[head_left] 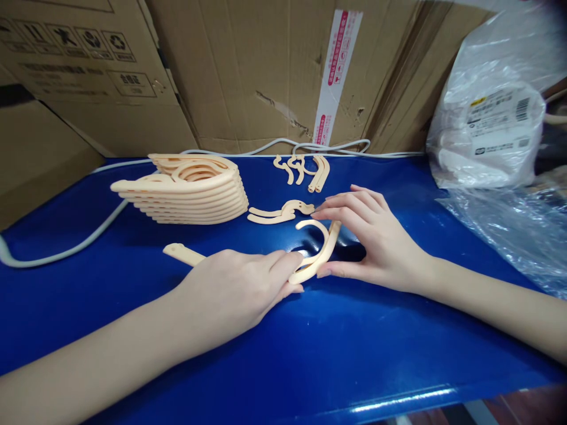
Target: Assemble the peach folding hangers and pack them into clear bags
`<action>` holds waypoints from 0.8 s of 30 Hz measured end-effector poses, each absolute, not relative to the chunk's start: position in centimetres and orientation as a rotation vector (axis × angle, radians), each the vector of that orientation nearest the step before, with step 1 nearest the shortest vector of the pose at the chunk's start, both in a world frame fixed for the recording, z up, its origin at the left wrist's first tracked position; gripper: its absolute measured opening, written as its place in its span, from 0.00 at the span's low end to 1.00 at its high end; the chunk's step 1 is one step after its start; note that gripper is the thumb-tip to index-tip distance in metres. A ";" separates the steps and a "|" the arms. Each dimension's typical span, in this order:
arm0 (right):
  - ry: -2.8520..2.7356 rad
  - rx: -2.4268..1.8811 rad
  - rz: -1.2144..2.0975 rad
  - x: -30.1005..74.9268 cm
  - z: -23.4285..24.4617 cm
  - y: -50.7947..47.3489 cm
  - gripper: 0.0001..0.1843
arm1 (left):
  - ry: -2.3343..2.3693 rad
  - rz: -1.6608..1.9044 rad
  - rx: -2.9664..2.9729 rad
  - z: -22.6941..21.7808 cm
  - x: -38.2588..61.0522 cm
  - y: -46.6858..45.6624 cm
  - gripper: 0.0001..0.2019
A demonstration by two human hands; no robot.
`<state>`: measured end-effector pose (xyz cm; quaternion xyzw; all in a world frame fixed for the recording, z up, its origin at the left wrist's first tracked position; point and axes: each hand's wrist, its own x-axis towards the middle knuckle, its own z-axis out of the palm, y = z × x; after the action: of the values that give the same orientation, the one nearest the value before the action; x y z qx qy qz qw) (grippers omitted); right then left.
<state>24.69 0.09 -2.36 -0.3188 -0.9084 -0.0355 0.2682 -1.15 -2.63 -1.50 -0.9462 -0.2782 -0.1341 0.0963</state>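
Note:
A peach plastic hanger piece (319, 251) with a curved hook lies on the blue table (310, 354). My left hand (234, 292) rests palm down over its straight arm, fingers together, pressing the part near the hook; the arm's far end (181, 254) sticks out to the left. My right hand (370, 239) pinches the hook end, with fingers curved over it and the thumb below. A loose pair of peach pieces (281, 212) lies just behind the hands.
A stack of several folded peach hangers (186, 189) sits at the back left. Small hook parts (303, 168) lie near the cardboard boxes (248, 71). A white cable (66, 251) runs along the back. A plastic bag (491, 118) fills the right.

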 end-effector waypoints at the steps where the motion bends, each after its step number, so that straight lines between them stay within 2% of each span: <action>1: -2.457 -0.858 -0.083 24.7 -2.4 0.1 0.34 | -0.826 -0.396 -2.806 -1.5 -1.1 -2.6 0.24; 7: -2.412 -0.824 -0.205 24.7 -1.7 -0.1 0.33 | -0.884 -0.350 -2.857 -1.4 -1.2 -2.8 0.24; 13: -2.522 -0.511 -0.304 24.6 -1.0 -0.7 0.12 | -0.896 -0.403 -2.907 -1.3 -1.0 -3.0 0.20; 19: -2.581 -0.584 -0.124 24.3 -1.1 -0.7 0.13 | -0.809 -0.463 -2.906 -1.4 -1.1 -2.9 0.21; 24: -2.485 -0.779 -0.039 25.0 -1.1 0.2 0.10 | -0.669 -0.497 -2.890 -1.3 -1.2 -2.8 0.17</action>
<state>24.96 0.24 -1.13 -0.2884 -0.9199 -0.0146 0.2655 -1.22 -2.81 -1.29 -0.9587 -0.2220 -0.1649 0.0668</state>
